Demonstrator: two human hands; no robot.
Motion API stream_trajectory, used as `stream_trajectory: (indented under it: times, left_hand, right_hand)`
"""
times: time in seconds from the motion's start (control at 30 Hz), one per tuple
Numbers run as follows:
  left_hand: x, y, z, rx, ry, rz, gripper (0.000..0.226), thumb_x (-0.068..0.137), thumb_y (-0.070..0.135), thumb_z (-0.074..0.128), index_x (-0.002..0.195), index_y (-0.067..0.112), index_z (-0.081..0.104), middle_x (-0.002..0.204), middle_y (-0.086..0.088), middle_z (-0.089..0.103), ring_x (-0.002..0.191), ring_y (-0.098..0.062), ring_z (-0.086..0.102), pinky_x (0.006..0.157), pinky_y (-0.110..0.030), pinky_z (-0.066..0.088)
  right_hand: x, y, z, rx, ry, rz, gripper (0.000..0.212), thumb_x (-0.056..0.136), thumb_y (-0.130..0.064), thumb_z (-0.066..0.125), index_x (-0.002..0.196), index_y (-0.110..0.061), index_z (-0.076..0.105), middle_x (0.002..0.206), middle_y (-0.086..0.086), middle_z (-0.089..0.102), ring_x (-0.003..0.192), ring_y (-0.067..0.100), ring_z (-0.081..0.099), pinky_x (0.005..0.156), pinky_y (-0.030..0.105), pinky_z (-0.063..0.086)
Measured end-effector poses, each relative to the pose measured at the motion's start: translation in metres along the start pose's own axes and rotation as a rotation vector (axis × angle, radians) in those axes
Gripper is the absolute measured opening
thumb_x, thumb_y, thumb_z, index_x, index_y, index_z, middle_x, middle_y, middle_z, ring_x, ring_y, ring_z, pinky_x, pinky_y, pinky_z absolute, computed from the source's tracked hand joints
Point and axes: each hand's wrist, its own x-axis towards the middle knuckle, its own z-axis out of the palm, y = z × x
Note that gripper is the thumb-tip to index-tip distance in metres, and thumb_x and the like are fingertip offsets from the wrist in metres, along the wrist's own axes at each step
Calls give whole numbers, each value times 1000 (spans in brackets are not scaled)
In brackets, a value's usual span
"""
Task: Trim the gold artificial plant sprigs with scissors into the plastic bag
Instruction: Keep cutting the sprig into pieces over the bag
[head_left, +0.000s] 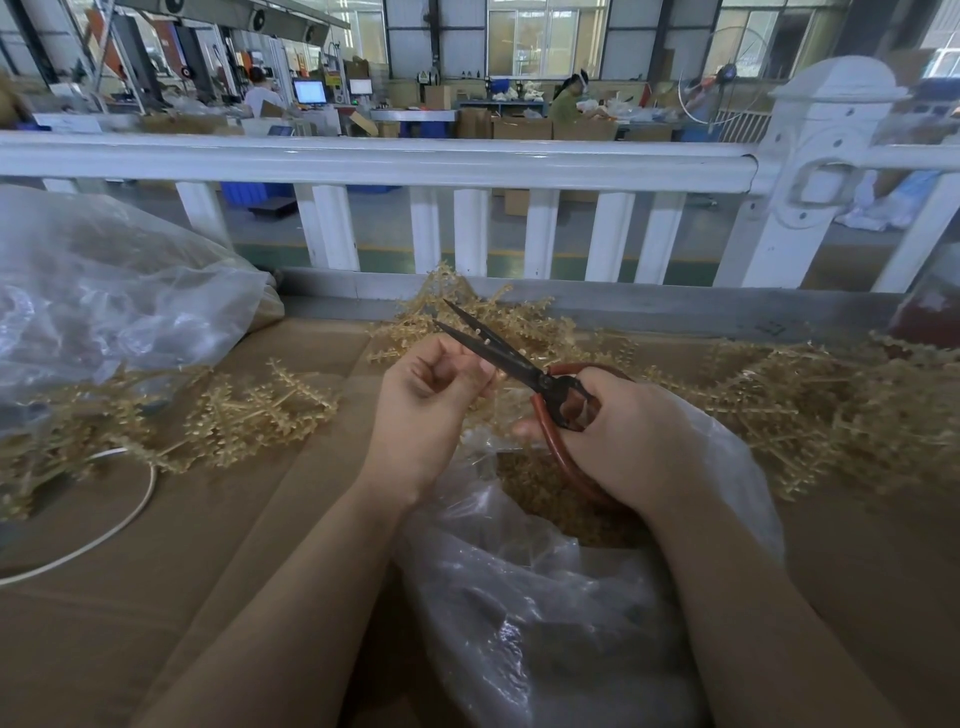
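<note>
We see a gold sprig (480, 358) pinched in our left hand (431, 410), touching the blades of the scissors (519, 364) gripped by our right hand (623, 441), above the open plastic bag (545, 597) on the table (208, 545); more sprigs (805, 405) lie right.

— What's behind the bench on my feed?

— I see a white railing (374, 165) with square balusters and a capped post (810, 171) at the right. Past it, a green-striped factory floor (384, 228).

— And further back?

— I make out tall windows (545, 39) letting in daylight, a lit monitor (310, 91), cardboard boxes (522, 127), blue crates (249, 193).
</note>
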Motion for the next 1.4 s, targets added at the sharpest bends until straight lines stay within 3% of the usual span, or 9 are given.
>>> stream_trajectory:
  times: [0.3,0.4,0.5,0.6,0.67,0.87,1.1,1.3,1.4]
  left_hand:
    - [1,-4,-3,7,-31,15,4,92,7,63,94,4,65,84,-2,70,79,-12,63,76,-23,52]
    - [1,-5,-2,36,-35,38,21,91,14,62,98,-6,59,83,-7,63,78,-17,57,74,-26,49]
    - [1,-2,-2,74,-58,55,13,93,15,60,98,3,61,80,0,61,76,-12,56,73,-24,48]
    - [-1,-1,-2,123,-75,51,5,95,13,56,98,13,60,79,7,59,74,-8,56,71,-19,48]
    - [-1,-1,0,129,-83,44,6,96,13,54,100,14,58,83,1,58,77,-9,58,71,-19,49]
    - [-1,-3,3,93,-123,14,13,97,11,51,108,7,55,105,-28,59,91,-23,67,81,-29,55]
    - [0,-5,3,99,-121,15,8,101,3,48,108,2,52,107,-36,54,100,-47,61,85,-35,55]
    - [-1,0,5,89,-107,20,13,98,11,50,109,16,57,107,-34,54,96,-37,65,82,-29,55]
    - [-1,-1,4,76,-83,-1,13,101,8,48,112,10,54,100,-25,61,87,-29,69,81,-32,56]
  right_hand:
    - [3,4,5,-3,-12,13,68,64,-95,49,95,-37,66,77,-17,67,74,1,60,71,33,57]
    - [4,6,7,8,-6,11,65,65,-94,52,92,-37,66,74,-18,66,70,-1,59,68,29,55]
    - [4,7,9,15,-6,-4,61,69,-91,54,93,-37,66,74,-18,66,71,0,60,69,31,56]
    - [4,4,9,45,-12,-9,81,57,-105,42,94,-38,66,74,-20,65,71,-2,59,67,25,53]
    - [3,3,10,67,-9,-15,89,50,-110,33,91,-38,65,73,-20,65,70,-3,58,66,24,51]
    - [3,1,10,141,31,-32,90,49,-109,33,89,-37,67,71,-21,64,69,-5,58,62,18,43]
    - [1,1,8,156,53,-52,81,50,-108,35,85,-40,64,69,-21,63,68,-4,58,62,21,46]
    - [2,1,7,137,69,-70,80,52,-107,37,85,-39,64,66,-21,61,65,-3,57,61,23,48]
    - [1,2,8,142,61,-79,72,56,-103,43,86,-40,62,66,-20,62,64,-2,58,60,22,49]
